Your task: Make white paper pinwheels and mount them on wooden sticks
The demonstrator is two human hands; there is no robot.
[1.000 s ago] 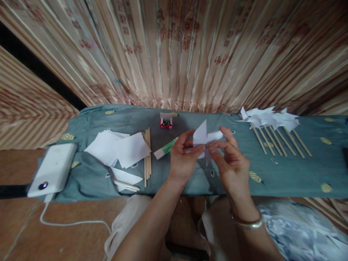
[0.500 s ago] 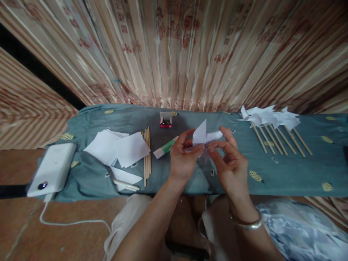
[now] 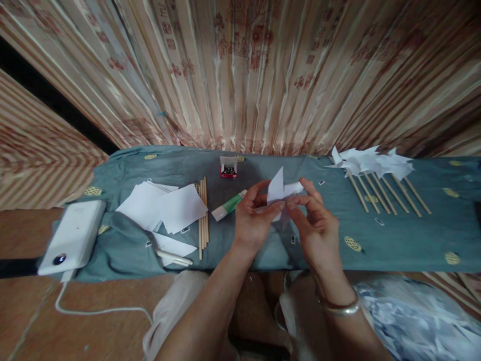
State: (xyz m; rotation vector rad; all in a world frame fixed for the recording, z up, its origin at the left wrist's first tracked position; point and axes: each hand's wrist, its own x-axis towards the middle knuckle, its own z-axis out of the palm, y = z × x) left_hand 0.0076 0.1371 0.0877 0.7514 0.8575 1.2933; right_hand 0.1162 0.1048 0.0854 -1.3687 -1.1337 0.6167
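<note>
A white paper pinwheel (image 3: 276, 188), one blade standing up, is held above the cloth-covered table between both hands. My left hand (image 3: 252, 220) pinches it from the left, thumb near the centre. From the right, my right hand (image 3: 313, 220) grips it with thumb and forefinger at the centre; whatever small piece sits between those fingertips is hidden. A green and white glue stick (image 3: 229, 204) lies just left of my left hand. Behind it stands an open red box (image 3: 228, 168) of small dark metal pieces.
On the left lie white paper sheets (image 3: 143, 203), wooden sticks (image 3: 203, 218), a white pen (image 3: 175, 257) and a white power bank (image 3: 73, 235) with a cable. Finished pinwheels on sticks (image 3: 379, 163) rest at the right. A pleated curtain (image 3: 244, 75) hangs behind the table.
My right hand has shifted slightly left, its fingers drawing closer to the pinwheel's centre. The pinwheel's upright blade has turned a little. My left hand stays nearly in place.
</note>
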